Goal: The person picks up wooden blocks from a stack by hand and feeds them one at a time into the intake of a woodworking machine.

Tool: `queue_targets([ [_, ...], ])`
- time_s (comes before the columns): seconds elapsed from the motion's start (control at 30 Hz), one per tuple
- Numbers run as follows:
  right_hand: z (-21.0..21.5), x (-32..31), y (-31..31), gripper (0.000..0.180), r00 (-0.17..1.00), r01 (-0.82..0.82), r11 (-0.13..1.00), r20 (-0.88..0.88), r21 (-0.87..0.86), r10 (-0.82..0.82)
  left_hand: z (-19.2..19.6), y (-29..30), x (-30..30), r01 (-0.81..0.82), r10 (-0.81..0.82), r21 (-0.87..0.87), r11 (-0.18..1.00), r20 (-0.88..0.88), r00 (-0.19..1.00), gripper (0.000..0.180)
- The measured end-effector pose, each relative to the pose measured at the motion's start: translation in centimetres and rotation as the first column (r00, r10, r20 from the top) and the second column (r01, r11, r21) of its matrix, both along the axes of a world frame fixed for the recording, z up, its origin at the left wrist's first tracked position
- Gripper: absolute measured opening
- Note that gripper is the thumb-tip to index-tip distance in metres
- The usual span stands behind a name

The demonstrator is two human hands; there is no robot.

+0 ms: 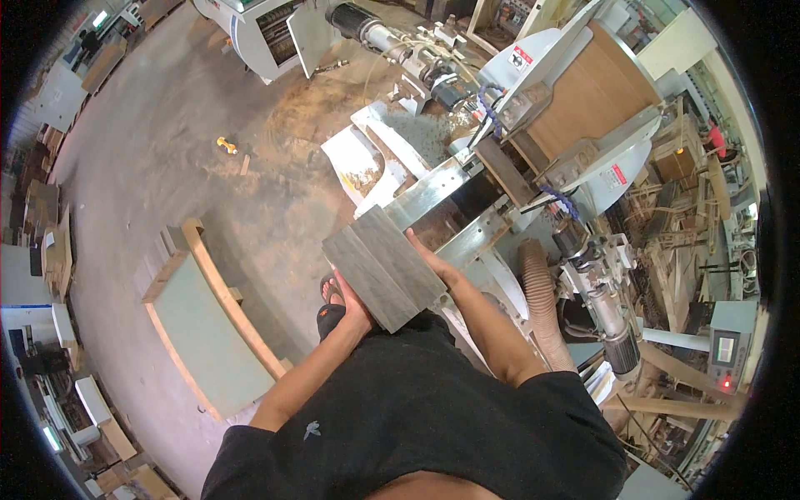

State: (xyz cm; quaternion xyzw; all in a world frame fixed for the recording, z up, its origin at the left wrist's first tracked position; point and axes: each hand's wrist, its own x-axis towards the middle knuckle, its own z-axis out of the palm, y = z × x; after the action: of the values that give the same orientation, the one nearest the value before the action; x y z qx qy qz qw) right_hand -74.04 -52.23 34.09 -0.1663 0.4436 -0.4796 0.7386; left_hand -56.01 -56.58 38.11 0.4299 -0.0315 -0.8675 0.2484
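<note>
Grip: both hands, left hand (354,310) and right hand (433,262), closing on grey wood block (383,267), one each side. Looking hard, stiff, bit heavy. Holding opposite edges seems best.

The wood block (383,267) is dull grey with faint straight grain lines. The shirt (417,417) is black with a small pale insect mark. The floor (167,117) is grey-brown, dusted tan. The curved frame (212,321) is pale green, edged in light wood. The machine housing (583,92) is white and brown.
</note>
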Motion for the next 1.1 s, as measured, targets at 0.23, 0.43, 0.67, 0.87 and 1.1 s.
queue_targets([
  [0.23,-0.7,-0.2,0.3,0.080,0.999,0.009,0.999,0.045,0.041,-0.011,2.6,-0.1,-1.0,-0.095,0.088,0.056,0.994,0.118,0.989,0.083],
  [0.43,-0.3,-8.9,-1.4,0.051,-0.220,0.056,0.951,-0.933,-0.304,-0.285,-2.4,-0.8,2.6,0.079,-0.030,-0.129,0.989,0.341,0.940,0.089],
  [0.67,-0.5,-21.0,-0.3,0.032,-0.256,0.392,0.878,-0.885,0.274,0.390,-9.5,-2.0,15.7,0.295,-0.139,-0.188,0.937,0.576,0.806,0.090],
  [0.87,3.3,-17.2,-1.3,0.018,-0.310,0.178,0.974,-0.931,0.141,0.192,-16.1,6.0,28.4,0.234,-0.225,0.159,0.959,0.930,0.290,0.065],
  [1.1,-4.9,-16.9,1.1,0.021,0.608,0.048,0.997,-0.793,0.065,0.023,-17.7,10.9,27.9,0.194,-0.227,0.159,0.968,0.884,0.408,0.050],
])
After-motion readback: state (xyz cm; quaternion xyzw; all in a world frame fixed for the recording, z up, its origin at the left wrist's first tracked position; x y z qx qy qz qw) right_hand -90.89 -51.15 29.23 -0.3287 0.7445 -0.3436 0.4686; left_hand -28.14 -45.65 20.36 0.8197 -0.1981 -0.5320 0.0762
